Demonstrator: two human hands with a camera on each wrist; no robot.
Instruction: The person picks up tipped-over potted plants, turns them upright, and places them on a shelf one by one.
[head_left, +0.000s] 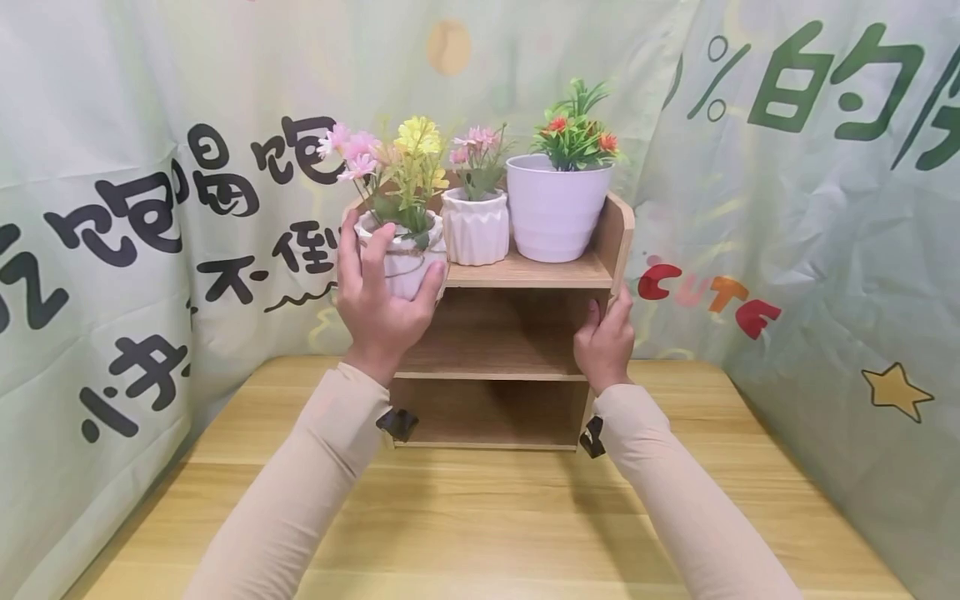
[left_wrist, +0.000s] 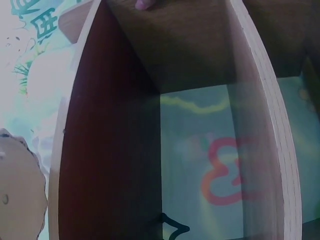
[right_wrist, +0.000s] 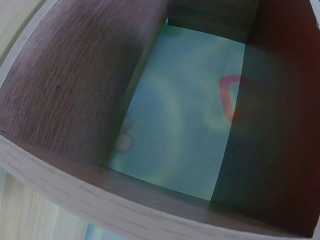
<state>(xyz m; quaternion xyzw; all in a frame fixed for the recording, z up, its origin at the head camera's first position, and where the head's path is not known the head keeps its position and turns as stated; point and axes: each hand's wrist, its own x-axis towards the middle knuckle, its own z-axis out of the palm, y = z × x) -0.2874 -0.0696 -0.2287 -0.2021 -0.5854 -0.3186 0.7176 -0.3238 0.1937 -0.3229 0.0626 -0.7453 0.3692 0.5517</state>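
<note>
firmly, left grip around pot

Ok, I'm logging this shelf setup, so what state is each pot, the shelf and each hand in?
Pot with pink and yellow flowers: upright at the top shelf's left end, gripped by the left hand.
Ribbed white pot: upright, untouched.
Large white pot: upright, untouched.
Wooden shelf: standing on the table, lower compartments open.
Right hand: holding the shelf's right side panel.

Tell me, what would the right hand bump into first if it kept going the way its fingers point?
Probably the top shelf board of the wooden rack. The right hand grips the rack's right side panel with fingers pointing up, though depth is unclear.
</note>
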